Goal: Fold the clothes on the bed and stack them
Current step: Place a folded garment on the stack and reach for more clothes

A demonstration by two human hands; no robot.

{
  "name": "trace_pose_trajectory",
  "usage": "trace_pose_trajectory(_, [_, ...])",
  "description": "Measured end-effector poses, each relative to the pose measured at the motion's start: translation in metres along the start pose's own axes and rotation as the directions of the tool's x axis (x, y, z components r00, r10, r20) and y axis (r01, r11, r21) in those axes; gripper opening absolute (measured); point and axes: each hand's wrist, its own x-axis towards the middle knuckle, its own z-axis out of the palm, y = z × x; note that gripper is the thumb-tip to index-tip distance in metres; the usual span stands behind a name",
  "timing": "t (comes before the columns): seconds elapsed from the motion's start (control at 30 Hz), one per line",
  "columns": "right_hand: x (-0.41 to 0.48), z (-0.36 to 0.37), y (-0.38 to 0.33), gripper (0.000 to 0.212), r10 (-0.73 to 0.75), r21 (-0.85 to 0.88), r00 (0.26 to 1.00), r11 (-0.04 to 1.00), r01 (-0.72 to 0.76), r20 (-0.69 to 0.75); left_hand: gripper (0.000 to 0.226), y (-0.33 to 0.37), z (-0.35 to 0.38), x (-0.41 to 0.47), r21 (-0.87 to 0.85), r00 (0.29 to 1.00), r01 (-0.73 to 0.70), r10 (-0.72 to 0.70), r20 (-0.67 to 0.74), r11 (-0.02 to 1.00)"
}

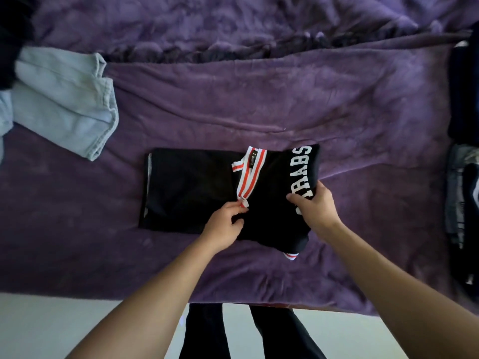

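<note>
Main worry with the black jersey [191, 187], lying mid-frame on the purple blanket [259, 104]: losing the right-side fold mid-move; looks like smooth fabric, so probably prone to sliding open with any loose pull and ending up as a lopsided bundle; also worth watching the striped collar [252, 174], lying a bit skewed and likely to bunch under the next fold without flattening first; same for the striped cuff [291, 256] poking out at the lower edge, easy to leave hanging; could also drag the blanket into wrinkles underneath and skew everything. Left hand [224, 221]: fingers curled, thumb and forefinger pinching right at the collar's lower tip. Right hand [315, 206]: fingers bent over the folded-over panel with the white lettering [303, 172], gripping its near end; underside hidden, so can't tell how deep. Pale blue jeans [64, 99] lying loose at upper left; dark pile [464, 182] at the right edge of the frame, well apart from the jersey, so a long carry later and another chance to flop open.
</note>
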Motion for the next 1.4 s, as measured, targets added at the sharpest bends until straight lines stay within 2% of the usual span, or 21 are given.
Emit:
trace_pose_trajectory(0.07, [-0.025, 0.012, -0.027, 0.034, -0.078, -0.066, 0.997, 0.995, 0.079, 0.016, 0.031, 0.001, -0.02, -0.005, -0.19, 0.997, 0.074, -0.075, 0.003, 0.979])
trace_pose_trajectory(0.17, [-0.055, 0.046, -0.07, 0.038, -0.168, -0.248, 0.984, 0.952, 0.178, 0.063, 0.026, -0.015, -0.054, -0.022, -0.309, 0.973, 0.113, -0.168, -0.159, 0.944])
trace_pose_trajectory(0.27, [-0.069, 0.101, -0.107, 0.041, -0.189, -0.37, 0.974, 0.902, 0.223, 0.128, 0.021, -0.052, -0.094, -0.043, -0.297, 0.922, 0.166, -0.255, -0.29, 0.94])
trace_pose_trajectory(0.4, [-0.066, 0.197, -0.132, 0.056, -0.167, -0.425, 0.953, 0.866, 0.264, 0.252, 0.02, -0.108, -0.148, -0.072, -0.275, 0.864, 0.194, -0.297, -0.407, 0.942])
trace_pose_trajectory(0.5, [-0.062, 0.26, -0.128, 0.065, -0.005, -0.406, 0.916, 0.895, 0.182, 0.401, 0.019, -0.144, -0.173, -0.081, -0.254, 0.831, 0.211, -0.31, -0.462, 0.944])
trace_pose_trajectory(0.57, [-0.059, 0.278, -0.121, 0.057, 0.02, -0.35, 0.92, 0.928, 0.129, 0.392, 0.018, -0.157, -0.181, -0.078, -0.235, 0.829, 0.23, -0.317, -0.461, 0.944])
trace_pose_trajectory(0.6, [-0.06, 0.276, -0.117, 0.049, -0.041, -0.305, 0.941, 0.941, 0.15, 0.337, 0.019, -0.158, -0.183, -0.075, -0.213, 0.828, 0.23, -0.306, -0.47, 0.95])
trace_pose_trajectory(0.67, [-0.062, 0.257, -0.103, 0.038, -0.256, -0.279, 0.955, 0.915, 0.29, 0.15, 0.025, -0.149, -0.181, -0.066, -0.107, 0.814, 0.177, -0.206, -0.543, 0.978])
trace_pose_trajectory(0.73, [-0.065, 0.232, -0.081, 0.039, -0.477, -0.451, 0.879, 0.786, 0.424, -0.006, 0.034, -0.13, -0.171, -0.055, 0.088, 0.8, 0.077, -0.009, -0.6, 0.993])
trace_pose_trajectory(0.77, [-0.065, 0.221, -0.069, 0.043, -0.54, -0.551, 0.841, 0.71, 0.439, -0.027, 0.039, -0.118, -0.164, -0.048, 0.204, 0.8, 0.027, 0.101, -0.592, 0.979])
trace_pose_trajectory(0.8, [-0.064, 0.213, -0.057, 0.048, -0.547, -0.624, 0.837, 0.659, 0.419, -0.016, 0.042, -0.106, -0.155, -0.042, 0.311, 0.806, -0.007, 0.19, -0.56, 0.95])
trace_pose_trajectory(0.87, [-0.057, 0.206, -0.035, 0.058, -0.457, -0.719, 0.889, 0.606, 0.339, 0.034, 0.05, -0.096, -0.136, -0.029, 0.495, 0.851, -0.045, 0.293, -0.436, 0.868])
trace_pose_trajectory(0.93, [-0.046, 0.207, -0.016, 0.064, -0.369, -0.782, 0.927, 0.556, 0.281, 0.07, 0.06, -0.105, -0.12, -0.019, 0.623, 0.907, -0.03, 0.283, -0.313, 0.782])
trace_pose_trajectory(1.03, [-0.035, 0.217, 0.008, 0.07, -0.332, -0.828, 0.939, 0.499, 0.257, 0.091, 0.071, -0.14, -0.109, -0.011, 0.675, 0.93, 0.005, 0.244, -0.274, 0.738])
trace_pose_trajectory(1.13, [-0.028, 0.224, 0.014, 0.07, -0.345, -0.814, 0.937, 0.526, 0.247, 0.061, 0.078, -0.151, -0.107, -0.001, 0.637, 0.928, 0.014, 0.227, -0.296, 0.771])
trace_pose_trajectory(1.23, [-0.027, 0.221, 0.006, 0.072, -0.34, -0.727, 0.94, 0.645, 0.234, 0.001, 0.08, -0.14, -0.109, 0.006, 0.533, 0.918, 0.037, 0.182, -0.353, 0.845])
trace_pose_trajectory(1.3, [-0.03, 0.222, -0.005, 0.072, -0.3, -0.642, 0.953, 0.737, 0.21, -0.033, 0.071, -0.129, -0.115, 0.008, 0.442, 0.904, 0.04, 0.156, -0.398, 0.896])
trace_pose_trajectory(1.4, [-0.037, 0.221, -0.023, 0.063, -0.246, -0.585, 0.969, 0.79, 0.184, -0.027, 0.053, -0.108, -0.128, 0.01, 0.292, 0.895, 0.001, 0.129, -0.427, 0.956])
